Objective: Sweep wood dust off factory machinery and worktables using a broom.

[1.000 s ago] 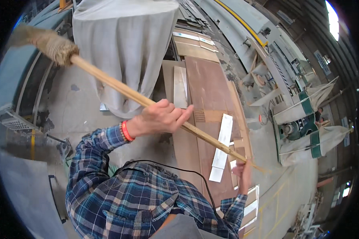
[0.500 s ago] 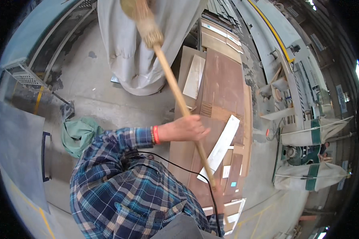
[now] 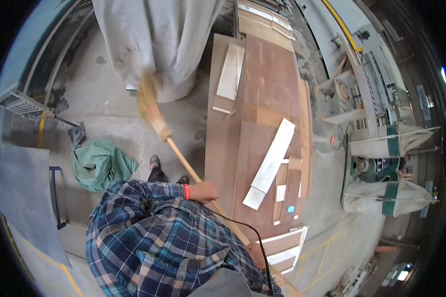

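Farthest left of the left-hand grip, and a little ahead of it, a green cloth (image 3: pixel 101 163) lies bunched on the grey floor (image 3: pixel 84 116). Next comes a shoe (image 3: pixel 155 162), between the cloth and the handle, ahead and left of that grip. The bristles (image 3: pixel 151 106) of the broom (image 3: pixel 183 160) sit farther ahead, also to its left, in front of the hem of a grey cover (image 3: pixel 156 39). They are blurred, and I cannot tell whether they touch the cover or the floor.

From the bristles, the broom's long axis slants back toward the person and to the right, through the left-hand grip (image 3: pixel 202 192) and down to the right-hand grip (image 3: pixel 256 256). The left is the nearer of the two to the bristles. It is a closed fist wrapped around the handle, with no gap showing. The right lies at the handle's rear part, half hidden by the shirt (image 3: pixel 158 237) and blurred beside a black cable (image 3: pixel 256 235); how tightly it closes, I cannot tell.

Right of the left-hand grip, apart from it, a white strip (image 3: pixel 270 163) lies aslant on brown boards (image 3: pixel 270 74).
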Motion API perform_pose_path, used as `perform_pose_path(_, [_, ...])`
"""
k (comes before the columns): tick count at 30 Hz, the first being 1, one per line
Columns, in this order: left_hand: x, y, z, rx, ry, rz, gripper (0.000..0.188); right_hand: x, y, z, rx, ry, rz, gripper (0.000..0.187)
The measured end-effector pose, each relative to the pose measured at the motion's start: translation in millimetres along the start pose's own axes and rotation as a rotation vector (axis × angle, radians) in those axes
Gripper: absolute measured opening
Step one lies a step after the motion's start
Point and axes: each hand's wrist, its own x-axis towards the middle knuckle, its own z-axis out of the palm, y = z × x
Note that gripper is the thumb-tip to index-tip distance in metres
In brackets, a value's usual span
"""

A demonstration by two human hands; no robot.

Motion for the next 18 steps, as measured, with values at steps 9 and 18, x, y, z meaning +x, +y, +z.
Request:
perform_pose_path(9, [64.6, 39.2, -112.7, 0.441, 0.276, 0.207, 0.019, 31.3, -18.2, 33.8, 0.515, 0.117, 0.028, 0.031])
perform_pose_path(18, [-23.4, -150.1, 47.3, 0.131, -0.129, -0.222, 0.020, 80.9, -178.0, -76.8, 0.809, -0.400, 0.047, 0.050])
